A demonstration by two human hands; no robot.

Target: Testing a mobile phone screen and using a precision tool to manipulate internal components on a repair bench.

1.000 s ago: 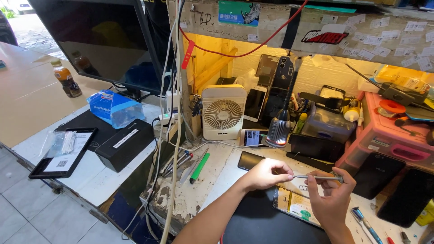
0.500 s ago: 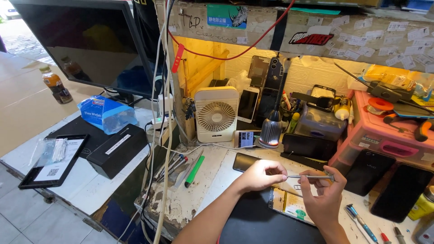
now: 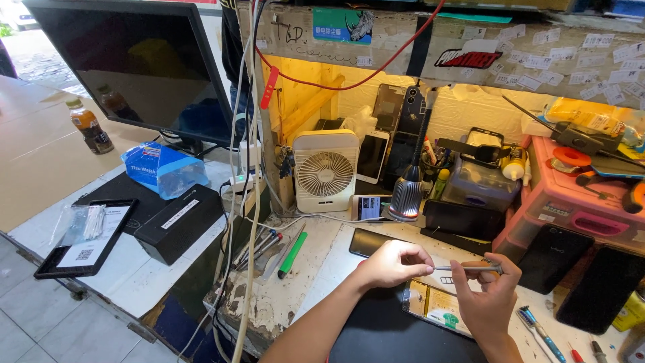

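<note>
Head view, looking down at my cluttered table (image 3: 316, 269): my left hand (image 3: 393, 263) is curled into a loose fist, its fingertips (image 3: 424, 259) pinched on one end of a thin metal tool (image 3: 463, 268) that lies level between my two hands. My right hand (image 3: 489, 296) is closed around the other end of that tool, thumb and forefinger gripping near its orange-brown tip. Both hands hover just above an opened phone (image 3: 437, 309) with a yellow inside, which lies flat on the table right under my right hand, its near edge over a dark mat (image 3: 383, 333). Another dark phone (image 3: 369, 242) lies flat just beyond my left hand.

To the left of my left arm a green marker (image 3: 293, 253) lies on the table near a bundle of screwdrivers (image 3: 259, 245). Behind my hands stand a small white fan (image 3: 326, 171), a phone with a lit screen (image 3: 368, 207) and a silver lamp head (image 3: 405, 198) on a black neck. On the right a pink box (image 3: 571, 208) sits with two dark phones leaning against it. A blue-handled screwdriver (image 3: 537, 329) lies well to the right of my right wrist. Far left, a black monitor (image 3: 134, 67), a blue tissue pack (image 3: 164, 168), a black box (image 3: 178, 222) and a tablet (image 3: 84, 238) sit on a lower white surface.
</note>
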